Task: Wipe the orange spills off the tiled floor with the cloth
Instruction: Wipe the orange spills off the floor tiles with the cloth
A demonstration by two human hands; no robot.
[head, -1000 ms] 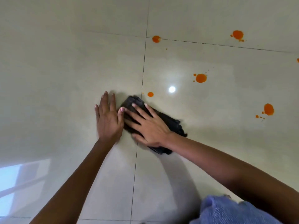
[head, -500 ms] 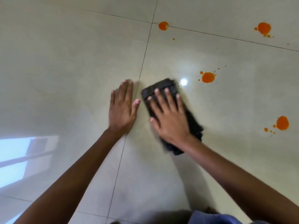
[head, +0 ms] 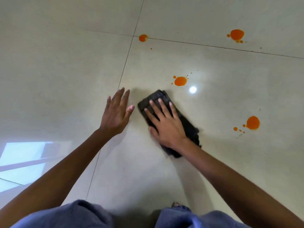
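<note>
A dark folded cloth lies on the glossy tiled floor. My right hand presses flat on it with the fingers spread. My left hand rests flat on the bare tile just left of the cloth, fingers apart, holding nothing. Orange spills dot the floor: one just beyond the cloth's far end, one to the right, one on a grout line further off, and one at the far right.
Grout lines cross the pale tiles. A window reflection shines at the lower left and a lamp glare sits by the cloth. My knees in blue trousers fill the bottom edge.
My right hand has slid the cloth to the right, over the small orange spot by the grout line, which no longer shows. The left hand followed rightward along the floor.
</note>
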